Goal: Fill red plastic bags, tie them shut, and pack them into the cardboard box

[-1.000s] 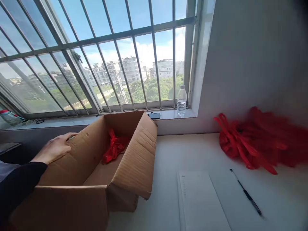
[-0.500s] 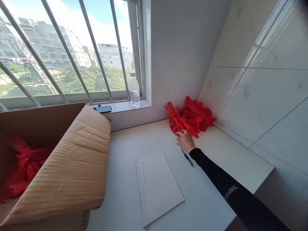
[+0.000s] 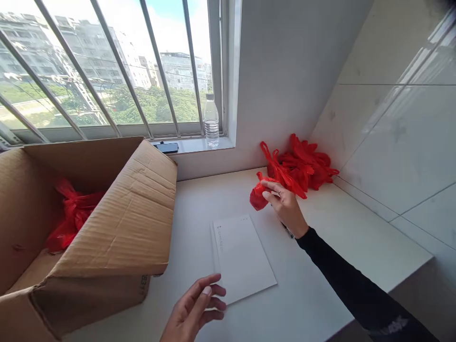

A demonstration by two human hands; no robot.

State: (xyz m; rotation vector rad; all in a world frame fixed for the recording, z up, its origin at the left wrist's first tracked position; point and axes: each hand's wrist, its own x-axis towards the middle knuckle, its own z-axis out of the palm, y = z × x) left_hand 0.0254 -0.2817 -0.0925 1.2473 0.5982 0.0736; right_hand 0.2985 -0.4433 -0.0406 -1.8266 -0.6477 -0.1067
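Your right hand (image 3: 285, 204) is clenched on a knotted red plastic bag (image 3: 259, 195), lifted just clear of the white counter (image 3: 320, 266) beside the heap of red bags (image 3: 302, 164) in the corner. Pinch it by the knot so that only this one comes away and no handle loops of the heap trail after it. That arm reaches out nearly straight, sleeve black, wrist bent slightly inward. Your left hand (image 3: 194, 311) hovers released, palm up, fingers loosely curled, over the near edge of the white notebook (image 3: 242, 256). At left stands the open cardboard box (image 3: 117, 228), with another red bag (image 3: 73, 213) inside.
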